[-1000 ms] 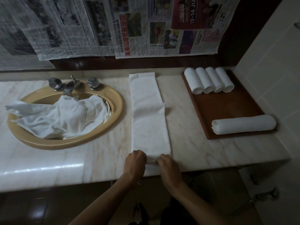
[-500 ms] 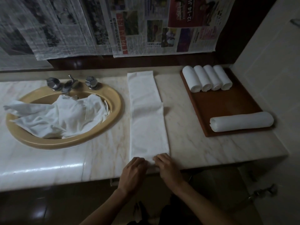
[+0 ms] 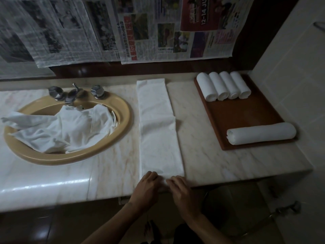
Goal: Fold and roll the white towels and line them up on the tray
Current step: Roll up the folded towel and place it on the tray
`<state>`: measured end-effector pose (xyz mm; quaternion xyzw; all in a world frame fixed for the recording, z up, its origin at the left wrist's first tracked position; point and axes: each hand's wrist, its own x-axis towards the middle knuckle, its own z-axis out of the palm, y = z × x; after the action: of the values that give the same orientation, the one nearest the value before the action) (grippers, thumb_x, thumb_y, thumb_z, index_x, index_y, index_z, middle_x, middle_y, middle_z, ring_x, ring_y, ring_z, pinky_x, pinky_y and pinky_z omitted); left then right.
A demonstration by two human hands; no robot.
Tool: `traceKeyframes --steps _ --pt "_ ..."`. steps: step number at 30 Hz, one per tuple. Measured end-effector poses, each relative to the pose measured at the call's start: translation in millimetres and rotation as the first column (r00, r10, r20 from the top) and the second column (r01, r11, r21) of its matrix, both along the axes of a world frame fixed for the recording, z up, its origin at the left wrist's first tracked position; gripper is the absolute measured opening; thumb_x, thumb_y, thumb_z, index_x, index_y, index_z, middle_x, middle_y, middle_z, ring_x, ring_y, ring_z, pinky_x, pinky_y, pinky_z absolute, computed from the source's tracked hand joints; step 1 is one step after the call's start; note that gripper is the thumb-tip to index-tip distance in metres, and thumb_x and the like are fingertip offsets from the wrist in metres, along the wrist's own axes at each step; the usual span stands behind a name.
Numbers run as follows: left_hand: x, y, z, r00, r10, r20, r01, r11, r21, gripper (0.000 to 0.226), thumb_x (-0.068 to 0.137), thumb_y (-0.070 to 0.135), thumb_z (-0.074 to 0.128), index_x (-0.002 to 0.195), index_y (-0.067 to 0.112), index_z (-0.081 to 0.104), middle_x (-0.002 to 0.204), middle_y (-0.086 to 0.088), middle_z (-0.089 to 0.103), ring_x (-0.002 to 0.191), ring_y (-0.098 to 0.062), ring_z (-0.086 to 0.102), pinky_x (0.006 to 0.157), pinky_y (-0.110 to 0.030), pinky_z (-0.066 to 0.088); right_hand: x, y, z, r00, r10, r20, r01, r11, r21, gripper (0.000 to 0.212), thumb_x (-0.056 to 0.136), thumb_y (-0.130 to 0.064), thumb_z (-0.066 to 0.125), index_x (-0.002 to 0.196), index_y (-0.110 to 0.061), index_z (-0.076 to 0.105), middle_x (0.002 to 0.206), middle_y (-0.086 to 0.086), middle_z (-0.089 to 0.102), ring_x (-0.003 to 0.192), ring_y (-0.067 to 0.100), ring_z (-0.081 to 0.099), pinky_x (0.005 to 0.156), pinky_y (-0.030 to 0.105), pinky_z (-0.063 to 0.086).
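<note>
At the counter's near edge: left hand point(image 3: 146, 184) and right hand point(image 3: 181, 188), fingers curled, pinching the near end of the folded towel point(image 3: 158, 131). Risk: uneven pressure would skew the roll or loosen its core; the end could slip off the edge. Beyond: bare marble flanks the strip. Far right: tray point(image 3: 246, 111), four small rolls point(image 3: 223, 86), one long roll point(image 3: 261, 133), open room between.

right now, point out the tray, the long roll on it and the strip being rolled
tray point(image 3: 246, 113), head view, bare middle of its brown surface
long roll point(image 3: 262, 133), head view, middle of the roll's side
strip point(image 3: 158, 124), head view, middle of the flat cloth, at its fold step
</note>
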<state>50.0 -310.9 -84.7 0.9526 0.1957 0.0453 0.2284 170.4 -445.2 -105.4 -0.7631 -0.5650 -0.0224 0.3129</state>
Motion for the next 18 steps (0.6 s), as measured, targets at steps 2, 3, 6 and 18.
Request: traceKeyframes --steps 2,3,6,18 --pt "8.1 5.0 8.1 0.999 -0.029 -0.026 0.030 0.999 0.018 0.036 0.085 0.013 0.051 0.111 0.031 0.070 0.106 0.006 0.063 0.094 -0.014 0.049 0.079 -0.026 0.046 7.1 4.7 1.5 1.000 0.014 -0.017 -0.015 1.000 -0.003 0.020 0.092 -0.010 0.057 0.101 -0.008 0.074 0.098 0.002 0.066 0.092 0.017 0.060 0.083 0.028 0.051" --pt "12.5 6.8 12.8 0.999 -0.040 -0.015 0.040 0.999 0.036 0.034 0.088 0.021 0.048 0.109 0.034 0.071 0.100 0.005 0.065 0.092 -0.016 0.051 0.076 -0.026 0.043 10.9 7.3 2.5 0.998 0.039 -0.043 -0.040 0.999 -0.030 0.015 0.090 -0.009 0.063 0.101 -0.011 0.074 0.097 -0.001 0.063 0.092 0.015 0.059 0.081 0.026 0.050" --pt "18.1 3.7 20.5 1.000 -0.006 -0.013 0.007 0.997 0.072 0.044 0.091 0.048 0.033 0.106 0.038 0.073 0.088 0.007 0.065 0.086 -0.014 0.050 0.073 -0.024 0.038 19.5 15.9 6.6 0.989 0.053 -0.136 -0.073 0.986 -0.150 0.025 0.083 -0.006 0.071 0.105 -0.017 0.073 0.096 -0.004 0.062 0.093 0.010 0.054 0.080 0.019 0.047" --pt "-2.6 -14.5 -8.7 0.965 0.135 0.225 -0.128 0.991 -0.047 0.033 0.082 0.001 0.062 0.113 0.013 0.066 0.110 -0.001 0.058 0.097 -0.017 0.056 0.081 -0.024 0.046 22.5 15.8 6.0 0.999 0.040 0.032 -0.034 0.987 -0.160 0.031 0.087 -0.006 0.060 0.114 -0.010 0.072 0.113 0.003 0.064 0.107 0.021 0.057 0.096 0.032 0.048"
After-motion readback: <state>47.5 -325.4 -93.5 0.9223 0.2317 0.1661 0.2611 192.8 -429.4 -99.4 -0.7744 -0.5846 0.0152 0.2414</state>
